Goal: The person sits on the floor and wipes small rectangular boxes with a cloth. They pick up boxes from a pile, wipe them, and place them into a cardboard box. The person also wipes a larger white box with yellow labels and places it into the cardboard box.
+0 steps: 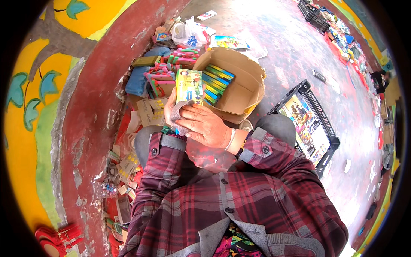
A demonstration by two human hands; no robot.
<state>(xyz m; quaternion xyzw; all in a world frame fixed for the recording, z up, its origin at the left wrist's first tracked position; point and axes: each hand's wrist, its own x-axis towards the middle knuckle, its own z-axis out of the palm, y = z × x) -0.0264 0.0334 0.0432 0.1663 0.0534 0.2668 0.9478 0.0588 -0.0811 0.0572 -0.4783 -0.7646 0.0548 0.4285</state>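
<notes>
The left hand [169, 104] is gripping a yellow box [189, 85]; the right hand [209, 127] is pressing grey cloth [176, 115] against it; beyond them a carton [247, 81] is standing.

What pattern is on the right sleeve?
Dark red and grey plaid: the sleeve shows best in the head view.
</notes>
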